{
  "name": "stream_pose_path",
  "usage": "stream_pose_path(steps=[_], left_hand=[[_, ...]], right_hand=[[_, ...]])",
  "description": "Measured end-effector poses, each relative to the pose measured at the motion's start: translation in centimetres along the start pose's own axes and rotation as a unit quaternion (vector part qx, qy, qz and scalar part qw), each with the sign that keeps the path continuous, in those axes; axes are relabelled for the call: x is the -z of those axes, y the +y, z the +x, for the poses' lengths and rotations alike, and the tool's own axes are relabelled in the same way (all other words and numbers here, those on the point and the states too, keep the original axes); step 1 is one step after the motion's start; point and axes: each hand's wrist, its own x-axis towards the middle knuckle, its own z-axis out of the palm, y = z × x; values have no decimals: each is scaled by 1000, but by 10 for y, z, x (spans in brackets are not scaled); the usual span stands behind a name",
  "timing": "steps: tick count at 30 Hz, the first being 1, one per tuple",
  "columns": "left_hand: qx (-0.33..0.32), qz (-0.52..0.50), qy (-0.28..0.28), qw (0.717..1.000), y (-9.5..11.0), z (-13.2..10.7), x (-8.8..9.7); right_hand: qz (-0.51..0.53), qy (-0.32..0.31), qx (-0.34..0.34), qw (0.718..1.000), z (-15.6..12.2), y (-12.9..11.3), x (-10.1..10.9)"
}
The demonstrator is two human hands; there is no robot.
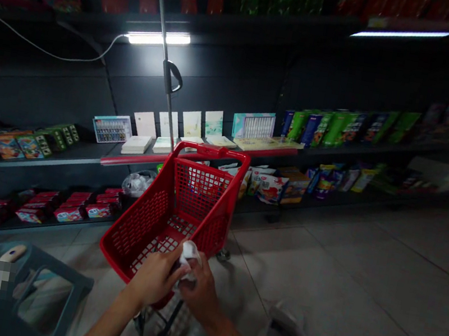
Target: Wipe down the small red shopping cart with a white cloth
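Clamping crumpled white wad (190, 250) between left hand (155, 277) and right hand (200, 291) near red shopping cart (219, 219). Probably keeping it bunched.

The wad (191, 251) between my left grip (152, 278) and my right grip (201, 291) is white. The cart (222, 207) before me is red, its walls patterned with a grid of holes. A red strip (136, 159) lines the dark shelf's (82, 151) front edge; toward its right end I see green and blue packs (335, 129).
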Motion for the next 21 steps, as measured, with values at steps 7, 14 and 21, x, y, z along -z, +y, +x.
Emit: stream_pose_path(steps=[7,14,21], left_hand=[[-6,26,-9,1000,-8,-6,5],[-35,19,-8,999,-25,-14,11],[-49,14,7,999,-37,-9,11]], right_hand=[[-147,104,-56,982,103,56,76],[-200,170,-294,919,114,83,60],[-16,81,-98,992,13,10,-24]])
